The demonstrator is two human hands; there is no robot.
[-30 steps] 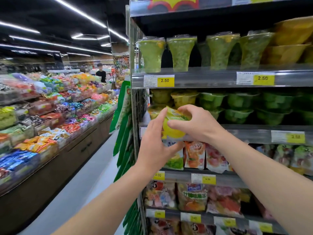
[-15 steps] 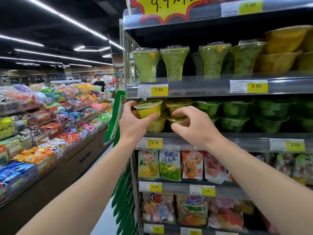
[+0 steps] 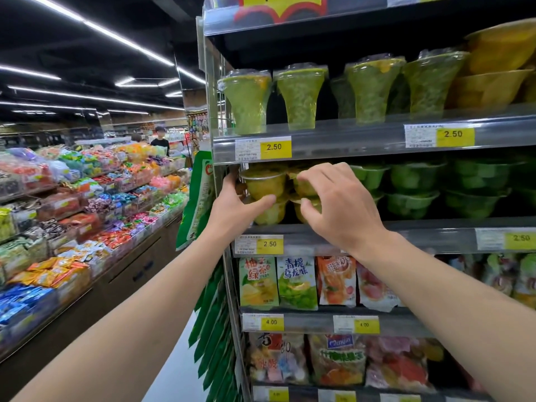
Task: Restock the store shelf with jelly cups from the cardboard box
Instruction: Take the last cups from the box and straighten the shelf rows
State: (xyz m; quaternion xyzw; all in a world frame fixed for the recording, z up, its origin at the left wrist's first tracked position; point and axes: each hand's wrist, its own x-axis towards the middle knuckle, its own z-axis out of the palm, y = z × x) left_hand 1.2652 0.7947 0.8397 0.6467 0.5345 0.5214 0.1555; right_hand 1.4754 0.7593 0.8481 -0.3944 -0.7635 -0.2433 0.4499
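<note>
Both hands up at the 2nd shelf [image 3: 377, 236] from the top of the frame, centre of the picture, at its left end.

Left hand [image 3: 236, 208]: curled round the upper yellow jelly cup [image 3: 265, 185], fingers behind its left side, thumb across the front just under it. That cup sits stacked on a lower yellow cup [image 3: 271, 214], which rests on the shelf.

Right hand [image 3: 338, 204]: fingers bent, forefinger at the rim and thumb at the lower part of the next yellow stack [image 3: 307, 190] just right of the first. Looks like a pinch, but the hand covers most of the cups, so cannot tell how firm the contact is.

Right of the yellow stacks, same shelf: green jelly cups [image 3: 412, 190] stacked 2 high, running to the right edge of the frame.

Shelf above: tall green flared cups [image 3: 300, 97] in a row, yellow bowls [image 3: 493, 71] at upper right. Price tags [image 3: 274, 147] read 2.50 on both these shelf edges.

Below centre: hanging snack pouches [image 3: 295, 281], tags reading 4.00, more bagged sweets [image 3: 336, 361] on the shelf under that.

Left half of the frame: long aisle display of mixed wrapped candy [image 3: 72, 204]. A person [image 3: 160, 139] in dark clothes stands far down the aisle, left of centre. Green bags [image 3: 200, 195] hang on the shelf end.

Cardboard box not in view.
</note>
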